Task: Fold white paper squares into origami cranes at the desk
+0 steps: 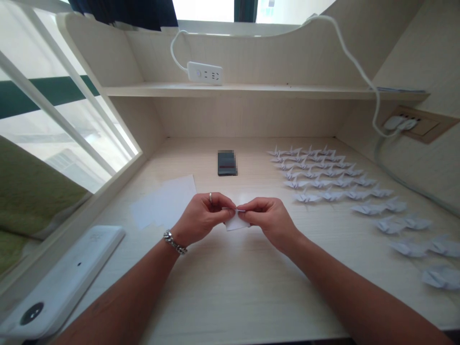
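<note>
My left hand [203, 216] and my right hand [268, 218] meet over the middle of the desk [230, 287], both pinching a small folded piece of white paper [236, 222] between thumbs and fingers. The paper hangs just above the desk surface, partly hidden by my fingertips. My left hand wears a ring and a metal bracelet. A few flat white paper sheets [165, 203] lie just left of my left hand.
Several folded white paper cranes [323, 179] lie in rows on the right of the desk. A dark phone [227, 163] lies behind my hands. A white flat device [61, 282] sits front left. A power strip [204, 73] rests on the shelf; its cable runs to a wall socket [402, 123].
</note>
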Motion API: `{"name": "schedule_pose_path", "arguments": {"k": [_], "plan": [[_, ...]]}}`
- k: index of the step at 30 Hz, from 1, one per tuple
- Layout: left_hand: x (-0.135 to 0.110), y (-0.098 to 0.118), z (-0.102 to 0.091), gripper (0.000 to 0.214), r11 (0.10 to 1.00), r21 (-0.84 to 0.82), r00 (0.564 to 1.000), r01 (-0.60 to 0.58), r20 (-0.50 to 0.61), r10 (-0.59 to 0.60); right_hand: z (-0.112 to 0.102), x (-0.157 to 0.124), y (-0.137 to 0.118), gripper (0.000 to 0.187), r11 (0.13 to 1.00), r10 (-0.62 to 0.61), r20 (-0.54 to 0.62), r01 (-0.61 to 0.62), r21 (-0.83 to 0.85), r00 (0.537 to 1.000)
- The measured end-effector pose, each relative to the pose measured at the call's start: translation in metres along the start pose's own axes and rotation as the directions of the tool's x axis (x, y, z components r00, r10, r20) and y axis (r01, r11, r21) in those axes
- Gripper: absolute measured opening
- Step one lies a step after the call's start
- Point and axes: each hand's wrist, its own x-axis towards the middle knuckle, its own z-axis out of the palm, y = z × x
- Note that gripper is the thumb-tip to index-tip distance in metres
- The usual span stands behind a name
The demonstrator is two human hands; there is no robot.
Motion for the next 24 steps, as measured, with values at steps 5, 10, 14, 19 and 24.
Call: {"name": "schedule_pose_path", "arguments": {"k": [5, 10, 14, 19, 24], "plan": [[-0.002, 0.001, -0.001, 0.004, 0.997, 0.046, 0.998, -0.059, -0.016, 0.060, -0.001, -0.001, 0.001, 0.012, 0.999, -0.021, 0.031, 0.020, 0.027, 0.999], [-0.005, 0.003, -0.003, 0.003, 0.989, 0.107, 0.995, -0.101, 0.010, 0.100, -0.004, -0.004, -0.009, 0.020, 0.980, 0.110, 0.186, -0.137, 0.141, 0.976], [-0.006, 0.003, 0.000, 0.006, 0.978, 0.175, 0.994, -0.111, 0.043, 0.105, -0.005, -0.002, -0.010, 0.021, 0.963, 0.184, 0.198, -0.218, 0.162, 0.963], [-0.004, 0.001, 0.001, 0.010, 0.988, 0.150, 0.999, -0.040, 0.023, 0.037, -0.007, 0.000, -0.004, 0.023, 0.988, 0.154, 0.166, -0.154, -0.014, 0.974], [-0.003, 0.002, -0.001, 0.011, 0.990, 0.141, 0.999, -0.029, 0.041, 0.024, -0.007, -0.001, -0.008, 0.022, 0.979, 0.080, 0.139, -0.051, -0.198, 0.987]]}}
